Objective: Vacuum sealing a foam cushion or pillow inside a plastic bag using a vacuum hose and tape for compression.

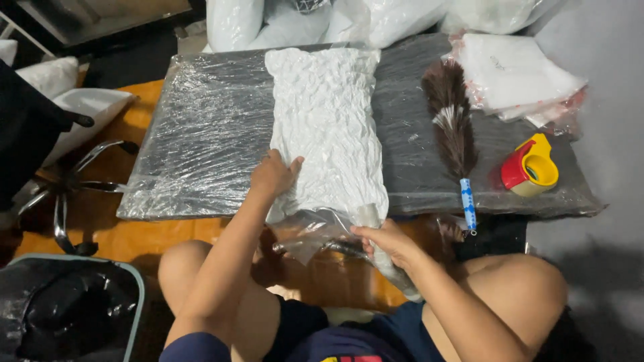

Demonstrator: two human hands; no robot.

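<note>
1. While the left hand (272,175) lies palm down with fingers spread on the near left corner of the vacuum-packed white pillow (325,127), it grips nothing and only presses on the crinkled surface.
2. The right hand (389,243) is curled shut around the clear plastic bag mouth (322,231), the loose open end of the pillow's wrapping, which hangs off the near edge of the tabletop (201,134).
3. The pillow lies flat and lengthwise down the middle of the tabletop, its far end near the far edge and its near end at the edge closest to the person.
4. The tabletop is dark and wrapped in shiny clear film.
5. Right of the pillow, apart from it, lies a brown feather duster (451,117) with a blue and white handle pointing to the near edge.
6. Further right stands a red and yellow tape dispenser (530,166), and behind it a stack of flat plastic bags (513,70).
7. Left of the tabletop stands an office chair base (67,194) on an orange floor mat (174,238); a lined bin (74,308) sits at the lower left.
</note>
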